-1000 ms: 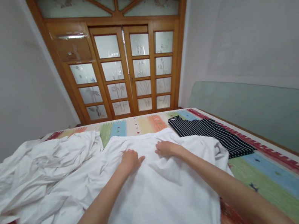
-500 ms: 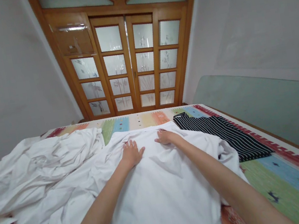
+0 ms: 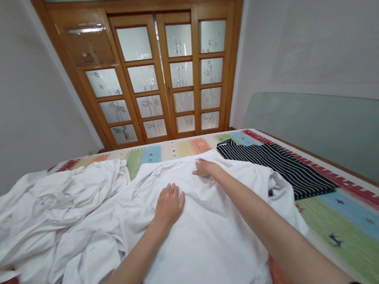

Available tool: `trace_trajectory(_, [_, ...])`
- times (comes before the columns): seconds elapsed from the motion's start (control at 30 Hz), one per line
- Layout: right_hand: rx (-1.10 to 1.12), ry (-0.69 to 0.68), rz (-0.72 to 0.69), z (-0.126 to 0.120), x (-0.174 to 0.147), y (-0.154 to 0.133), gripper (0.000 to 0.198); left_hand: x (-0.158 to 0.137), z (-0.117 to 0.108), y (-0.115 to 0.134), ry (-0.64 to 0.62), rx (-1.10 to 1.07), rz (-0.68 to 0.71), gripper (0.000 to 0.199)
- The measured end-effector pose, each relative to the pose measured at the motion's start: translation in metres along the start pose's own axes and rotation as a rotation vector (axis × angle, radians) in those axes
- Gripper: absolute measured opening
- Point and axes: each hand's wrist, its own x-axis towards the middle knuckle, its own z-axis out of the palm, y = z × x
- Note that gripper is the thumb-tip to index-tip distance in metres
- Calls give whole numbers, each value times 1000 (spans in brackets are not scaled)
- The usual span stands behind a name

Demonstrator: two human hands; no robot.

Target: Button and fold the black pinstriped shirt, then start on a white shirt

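Observation:
A white garment (image 3: 200, 247), like a shirt or coat, lies spread over the bed in front of me, its narrow upper edge pointing away. My left hand (image 3: 169, 204) rests palm down on its upper middle, fingers close together and slightly bent, holding no cloth that I can see. Farther up and to the right, my right hand (image 3: 205, 168) is closed on the cloth just below the upper edge, with creases running out from it. Its fingertips are partly hidden. On the right side the garment bunches into loose folds.
A crumpled heap of white cloth (image 3: 57, 203) lies at the left, meeting the garment. Folded black-and-white striped clothing (image 3: 277, 166) is at the right on the colourful patterned bedcover (image 3: 356, 225). A pale green headboard-like panel (image 3: 317, 125) borders the right; wooden glazed doors (image 3: 164, 78) stand beyond.
My left hand has slid down the garment towards me and its spread fingers have drawn together. My right hand stays near the upper edge. The garment's lower part has shifted slightly.

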Motion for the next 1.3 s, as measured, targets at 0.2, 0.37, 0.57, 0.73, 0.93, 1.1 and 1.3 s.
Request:
trace_trajectory(0.2, [3, 27, -8, 0, -3, -2, 69, -66, -13, 25, -59, -103, 230, 61])
trace_trajectory(0.37, [-1, 32, -5, -2, -5, -3, 68, -111, -38, 48, -176, -199, 497, 80])
trace_trajectory(0.57, [-13, 34, -15, -1, -3, -2, 66, -139, -20, 69, -30, -63, 718, 73])
trace_trajectory(0.73, [-24, 35, -16, 1, 0, 0, 65, -153, 2, 85, 294, 98, 761, 50])
trace_trajectory(0.93, [-7, 53, -27, 5, 7, 3, 63, -162, 3, 93, 376, 145, 728, 47])
trace_trajectory(1.1, [16, 90, -10, 17, 2, 4, 68, -150, -19, 85, 201, 44, 745, 44])
trace_trajectory(1.3, [88, 291, -34, 46, -20, 5, 65, -94, -65, -6, 112, -14, 197, 41])
